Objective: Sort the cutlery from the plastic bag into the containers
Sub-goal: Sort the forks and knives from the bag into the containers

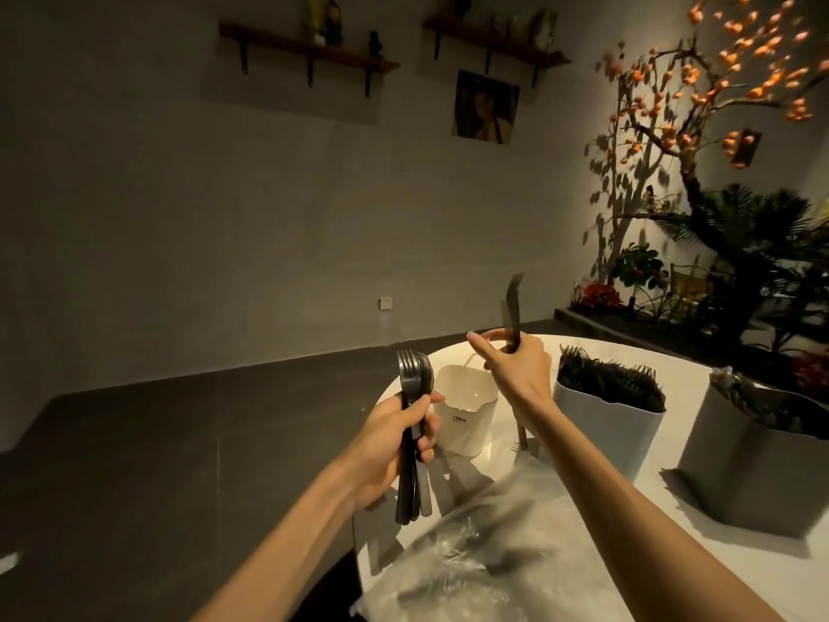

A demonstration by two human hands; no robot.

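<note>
A bundle of dark forks (415, 424) is gripped in the left hand (394, 446), which is raised at the table's left edge with the forearm running up from the lower left. The forks are held nearly upright, tines up and handles down below the fist. Just right of that hand a white container (464, 410) is seen on the white table (686, 563). The right hand (516, 370) is lifted higher, beyond the white container, forefinger extended to the left, the other fingers closed round dark knives (512, 314) held upright, tips up. Below and between the forearms lies the clear plastic bag (484, 549). Right of the right hand stand two grey containers: the nearer one (605, 433) is filled with dark forks, the far-right one (753, 469) with contents unclear.
</note>
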